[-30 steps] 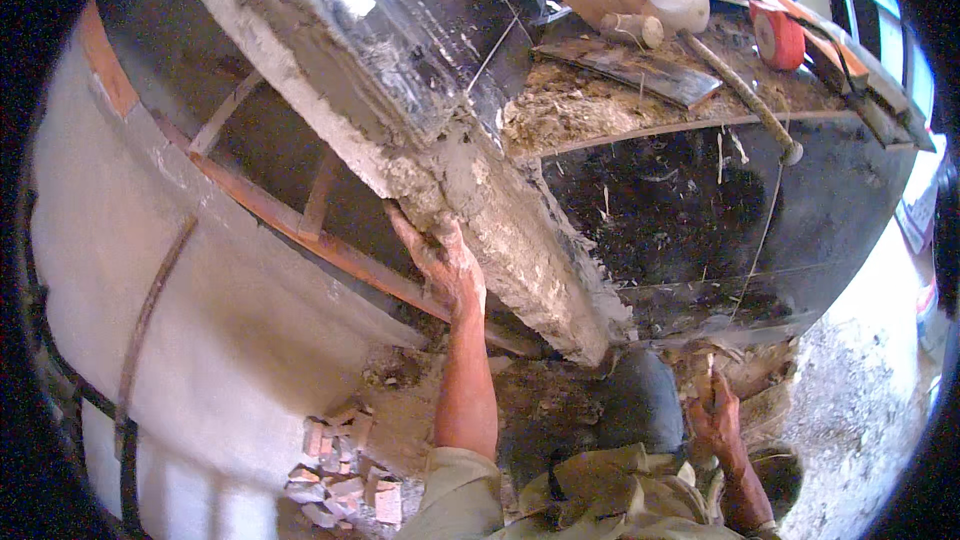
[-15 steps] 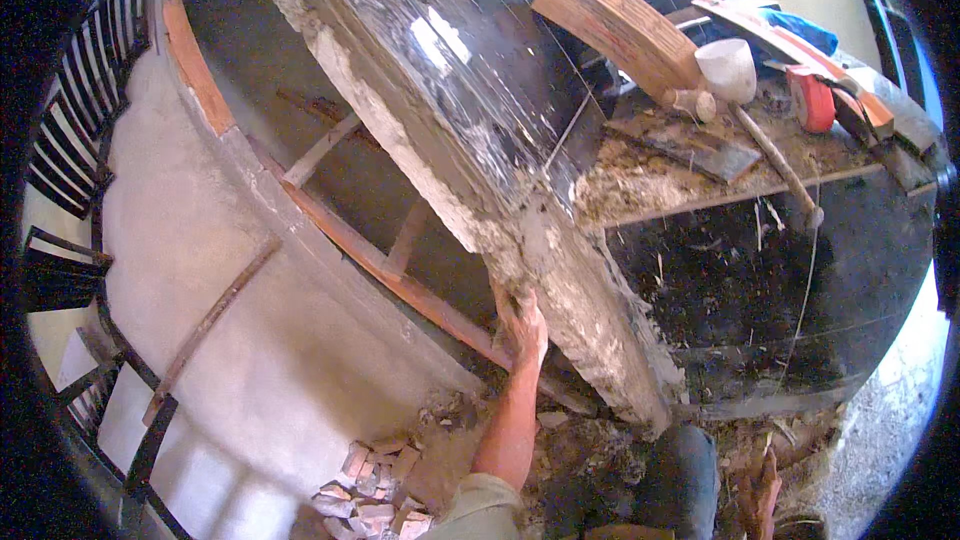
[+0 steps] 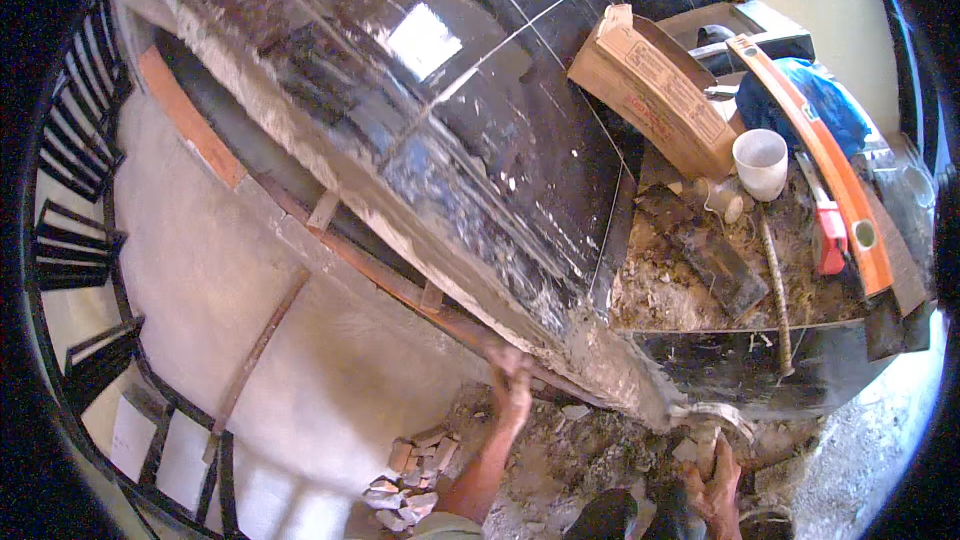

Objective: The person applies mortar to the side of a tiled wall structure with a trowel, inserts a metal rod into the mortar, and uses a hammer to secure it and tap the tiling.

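Note:
My left hand (image 3: 512, 395) is raised at the lower end of the rough mortar wall edge (image 3: 430, 250), beside a reddish wooden bar (image 3: 380, 275). Motion blurs its fingers, and I cannot tell whether they press on the edge. Lower right, my right hand (image 3: 715, 488) is closed round the pale handle of a trowel-like tool (image 3: 712, 422). The tool's broad, rounded, mortar-coloured head lies against the foot of the wall edge. Glossy black tiles (image 3: 500, 150), smeared with grey, cover the wall face.
A dirty ledge (image 3: 650, 280) carries a cardboard box (image 3: 655, 90), white cup (image 3: 762, 165), hammer (image 3: 775, 270), orange level (image 3: 815, 150), red-handled tool (image 3: 829, 240) and blue plastic bag (image 3: 815, 105). Broken brick pieces (image 3: 410, 480) and rubble (image 3: 590, 455) cover the floor. Black railings (image 3: 80, 250) stand left.
The view has shifted. My left hand has moved down along the wall edge. My right hand has come up, bringing the tool's head to the wall's foot.

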### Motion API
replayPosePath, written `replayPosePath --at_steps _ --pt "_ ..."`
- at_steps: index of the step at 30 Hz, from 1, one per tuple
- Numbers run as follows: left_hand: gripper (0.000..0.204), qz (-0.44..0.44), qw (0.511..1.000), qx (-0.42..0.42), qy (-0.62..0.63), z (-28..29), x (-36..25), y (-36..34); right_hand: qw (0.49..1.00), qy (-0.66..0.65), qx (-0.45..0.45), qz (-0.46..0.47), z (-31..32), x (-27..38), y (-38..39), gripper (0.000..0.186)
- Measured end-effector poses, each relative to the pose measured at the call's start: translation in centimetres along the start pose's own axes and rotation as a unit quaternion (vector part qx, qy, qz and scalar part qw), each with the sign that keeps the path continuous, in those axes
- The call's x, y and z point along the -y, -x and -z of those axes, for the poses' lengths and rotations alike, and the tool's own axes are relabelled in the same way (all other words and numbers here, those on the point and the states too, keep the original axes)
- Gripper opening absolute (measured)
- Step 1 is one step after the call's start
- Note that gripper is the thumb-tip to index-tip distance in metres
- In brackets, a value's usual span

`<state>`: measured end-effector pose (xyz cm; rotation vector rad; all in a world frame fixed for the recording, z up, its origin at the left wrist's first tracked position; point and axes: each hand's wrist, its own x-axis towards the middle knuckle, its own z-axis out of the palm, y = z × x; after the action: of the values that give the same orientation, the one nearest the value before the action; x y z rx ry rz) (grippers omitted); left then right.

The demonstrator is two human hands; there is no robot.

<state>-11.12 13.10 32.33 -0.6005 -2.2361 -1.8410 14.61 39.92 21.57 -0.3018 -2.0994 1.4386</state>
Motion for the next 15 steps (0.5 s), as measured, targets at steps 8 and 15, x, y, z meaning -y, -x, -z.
replayPosePath --at_steps 8,15 --pt "0.114 -0.206 0.95 -0.192 -0.131 -3.2 -25.9 -7.4 0.996 -0.073 -0.045 0.009 2.0 13.7 -8.1 0.053" --pt "0.117 -0.148 0.917 -0.308 -0.207 -7.7 -30.3 -9.7 0.993 -0.11 -0.051 -0.01 3.1 23.0 -14.8 0.061"
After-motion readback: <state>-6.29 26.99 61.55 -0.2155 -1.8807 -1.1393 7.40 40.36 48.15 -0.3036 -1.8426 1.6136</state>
